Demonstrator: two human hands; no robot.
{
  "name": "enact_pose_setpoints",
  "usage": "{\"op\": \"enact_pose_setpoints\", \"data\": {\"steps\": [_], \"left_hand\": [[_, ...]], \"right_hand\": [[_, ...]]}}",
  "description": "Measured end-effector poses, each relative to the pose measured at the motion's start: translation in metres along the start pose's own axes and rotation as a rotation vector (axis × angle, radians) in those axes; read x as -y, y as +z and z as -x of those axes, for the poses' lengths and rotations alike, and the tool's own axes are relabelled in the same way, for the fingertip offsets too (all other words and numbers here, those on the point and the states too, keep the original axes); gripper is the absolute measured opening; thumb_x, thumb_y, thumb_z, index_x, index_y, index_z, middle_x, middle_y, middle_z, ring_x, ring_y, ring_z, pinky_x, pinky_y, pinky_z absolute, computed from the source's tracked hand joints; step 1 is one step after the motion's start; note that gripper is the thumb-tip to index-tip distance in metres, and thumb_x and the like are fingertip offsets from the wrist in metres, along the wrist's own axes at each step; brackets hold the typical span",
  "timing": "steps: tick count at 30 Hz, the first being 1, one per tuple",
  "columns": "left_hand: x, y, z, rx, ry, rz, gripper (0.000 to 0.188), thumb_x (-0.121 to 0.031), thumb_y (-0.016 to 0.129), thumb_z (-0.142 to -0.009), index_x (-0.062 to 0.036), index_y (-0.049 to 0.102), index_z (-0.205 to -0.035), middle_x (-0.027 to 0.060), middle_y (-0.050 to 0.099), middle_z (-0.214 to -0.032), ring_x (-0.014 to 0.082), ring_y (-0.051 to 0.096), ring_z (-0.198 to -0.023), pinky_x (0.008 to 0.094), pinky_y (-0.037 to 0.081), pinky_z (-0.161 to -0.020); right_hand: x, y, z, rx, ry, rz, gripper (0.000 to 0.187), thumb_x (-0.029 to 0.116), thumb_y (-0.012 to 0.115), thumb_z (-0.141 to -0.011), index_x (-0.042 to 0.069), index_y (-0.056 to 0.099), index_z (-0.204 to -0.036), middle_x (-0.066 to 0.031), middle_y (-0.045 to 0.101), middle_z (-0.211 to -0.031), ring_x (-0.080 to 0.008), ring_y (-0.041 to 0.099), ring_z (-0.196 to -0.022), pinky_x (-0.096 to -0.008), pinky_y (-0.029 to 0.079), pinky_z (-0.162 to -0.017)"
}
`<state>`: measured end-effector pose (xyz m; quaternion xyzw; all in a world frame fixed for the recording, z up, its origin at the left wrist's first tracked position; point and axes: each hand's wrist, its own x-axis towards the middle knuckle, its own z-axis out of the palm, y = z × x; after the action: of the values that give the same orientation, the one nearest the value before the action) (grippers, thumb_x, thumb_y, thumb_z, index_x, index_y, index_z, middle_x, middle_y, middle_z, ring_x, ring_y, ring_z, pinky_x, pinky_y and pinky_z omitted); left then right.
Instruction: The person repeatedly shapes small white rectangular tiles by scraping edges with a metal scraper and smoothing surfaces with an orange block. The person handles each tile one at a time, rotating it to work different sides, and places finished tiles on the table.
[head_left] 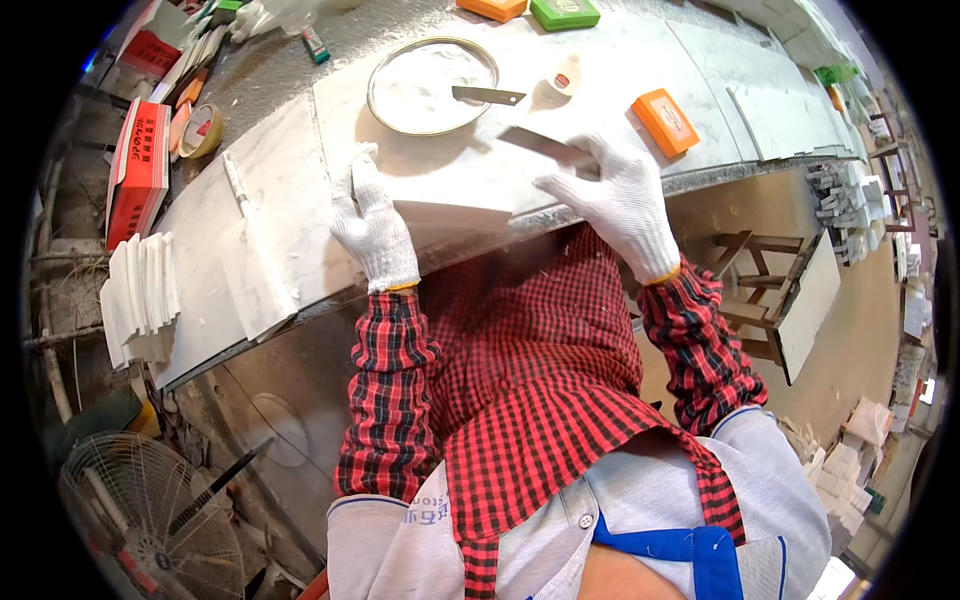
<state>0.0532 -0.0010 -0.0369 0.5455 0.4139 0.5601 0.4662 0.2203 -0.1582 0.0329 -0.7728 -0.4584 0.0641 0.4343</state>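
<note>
My left hand (374,228), in a white knit glove, grips the left end of a thin pale stone slab (455,222) at the table's near edge. The slab's face is in shadow. In my gloved right hand (618,200) is a flat grey putty knife (538,143), slightly blurred, its blade pointing left above the table. Beyond my hands stands a round metal bowl (372,98) of white paste (415,90). A second flat blade (488,95) rests across the bowl's right rim. To the right of the bowl lies a small white bottle (566,75).
An orange box (665,122) lies on the marble-topped table (290,170), with a green box (565,12) at the far side. White slabs (140,290) stand at the left near a red carton (140,165). Below are a fan (155,520) and a wooden stool (800,310).
</note>
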Motion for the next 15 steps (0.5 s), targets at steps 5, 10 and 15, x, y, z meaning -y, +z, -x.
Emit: {"op": "enact_pose_setpoints", "data": {"steps": [5, 10, 15], "left_hand": [[0.007, -0.001, 0.000, -0.003, -0.024, -0.012, 0.029, -0.019, 0.053, -0.105, -0.0001, 0.071, -0.117, 0.0057, 0.071, -0.111, 0.0131, 0.062, -0.099, 0.0295, 0.049, -0.090], [0.020, 0.001, -0.004, -0.016, 0.115, -0.055, 0.026, -0.015, 0.052, -0.105, 0.0010, 0.069, -0.117, 0.0080, 0.072, -0.112, 0.0151, 0.065, -0.100, 0.0294, 0.051, -0.090], [0.031, -0.011, -0.006, 0.008, 0.142, -0.007, 0.026, -0.013, 0.051, -0.104, 0.0013, 0.069, -0.118, 0.0103, 0.072, -0.116, 0.0151, 0.065, -0.097, 0.0293, 0.051, -0.089]], "right_hand": [[0.025, 0.028, -0.053, 0.161, -0.330, 0.620, 0.032, 0.013, 0.069, -0.087, 0.006, 0.063, -0.118, -0.0174, 0.069, -0.080, -0.0290, 0.071, -0.078, -0.0403, 0.056, -0.066], [-0.003, 0.080, -0.071, 0.141, -0.598, 0.656, 0.039, 0.015, 0.069, -0.086, 0.011, 0.063, -0.124, -0.0177, 0.071, -0.089, -0.0327, 0.071, -0.083, -0.0416, 0.056, -0.075], [0.008, -0.020, -0.044, 0.242, -0.286, 0.538, 0.051, 0.024, 0.074, -0.087, 0.009, 0.060, -0.134, -0.0126, 0.072, -0.108, -0.0316, 0.070, -0.097, -0.0400, 0.055, -0.085]]}}
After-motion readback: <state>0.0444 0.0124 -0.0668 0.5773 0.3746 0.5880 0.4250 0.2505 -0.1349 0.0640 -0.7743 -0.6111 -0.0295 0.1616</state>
